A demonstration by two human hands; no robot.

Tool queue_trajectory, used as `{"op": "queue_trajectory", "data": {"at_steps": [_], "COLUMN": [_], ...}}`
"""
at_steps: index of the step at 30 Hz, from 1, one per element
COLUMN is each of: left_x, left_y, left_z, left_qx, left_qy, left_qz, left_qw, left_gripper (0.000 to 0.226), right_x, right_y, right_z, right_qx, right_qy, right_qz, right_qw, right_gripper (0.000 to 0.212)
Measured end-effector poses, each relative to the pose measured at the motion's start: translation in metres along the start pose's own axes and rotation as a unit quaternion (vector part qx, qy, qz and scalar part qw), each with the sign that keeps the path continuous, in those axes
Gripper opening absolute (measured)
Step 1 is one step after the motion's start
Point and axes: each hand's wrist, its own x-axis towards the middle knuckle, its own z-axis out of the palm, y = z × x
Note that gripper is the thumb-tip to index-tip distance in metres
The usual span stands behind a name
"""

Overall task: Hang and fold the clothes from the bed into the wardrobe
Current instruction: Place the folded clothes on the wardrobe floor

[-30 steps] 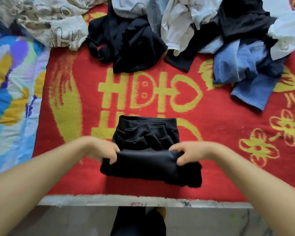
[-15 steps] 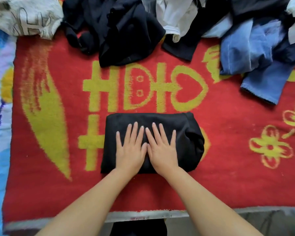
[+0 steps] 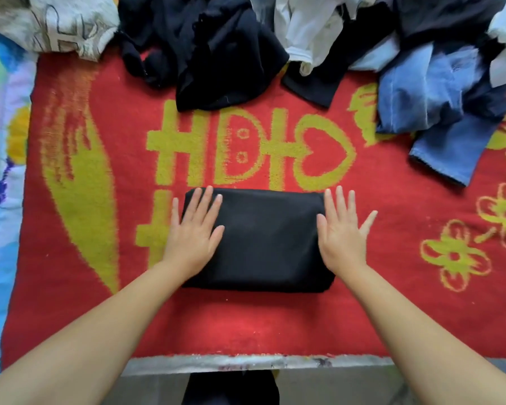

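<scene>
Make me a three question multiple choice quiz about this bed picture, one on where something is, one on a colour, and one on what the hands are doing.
1. Where does the folded black garment lie?
A. on the red blanket, near its front edge
B. on top of the clothes pile
C. on the floor

2. What colour is the pattern woven into the blanket?
A. white
B. yellow
C. blue

3. How do the hands meet the garment?
A. both grip its corners
B. one lifts it
C. both lie flat on its ends

Answers: 1 A, red shows all round it. 2 B, the letters and flowers are yellow. 3 C, the left hand and right hand have straight, spread fingers.
</scene>
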Motion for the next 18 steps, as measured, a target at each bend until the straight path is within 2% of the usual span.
{"op": "queue_trajectory", "data": {"at_steps": [2,4,7,9,12,14,15,17,18], "left_x": [0.011,0.026,0.042,0.043,0.035,0.023,0.014,-0.009,-0.02], "left_y": [0.037,0.058,0.044,0.02,-0.019,-0.031,-0.029,-0.01,0.005], "left_z": [-0.001,0.005,0.024,0.031,0.024,0.015,0.009,0.002,0.001], "left_qx": [0.02,0.033,0.011,0.004,0.005,0.01,0.019,0.019,0.016], "left_qy": [-0.022,-0.062,-0.131,-0.161,-0.2,-0.173,-0.121,-0.011,0.017], "left_qz": [0.076,0.073,-0.023,-0.078,-0.174,-0.219,-0.202,-0.092,-0.028], "left_qw": [0.997,0.995,0.991,0.984,0.964,0.96,0.972,0.996,0.999], "left_gripper": [0.058,0.059,0.06,0.06,0.062,0.064,0.064,0.062,0.062], "right_x": [0.006,0.015,0.029,0.033,0.028,0.015,0.005,-0.021,-0.034], "right_y": [-0.042,-0.073,-0.071,-0.049,-0.008,0.011,0.015,0.004,-0.01], "right_z": [0.005,0.017,0.038,0.042,0.031,0.019,0.012,0.002,0.0], "right_qx": [0.003,-0.017,-0.06,-0.064,0.001,0.025,0.03,0.055,0.061], "right_qy": [-0.004,-0.033,-0.094,-0.106,-0.123,-0.111,-0.075,0.002,0.019], "right_qz": [-0.079,-0.124,-0.101,-0.089,0.037,0.116,0.098,-0.033,-0.098], "right_qw": [0.997,0.992,0.989,0.988,0.992,0.987,0.992,0.998,0.993], "right_gripper": [0.054,0.054,0.054,0.054,0.054,0.056,0.058,0.061,0.062]}}
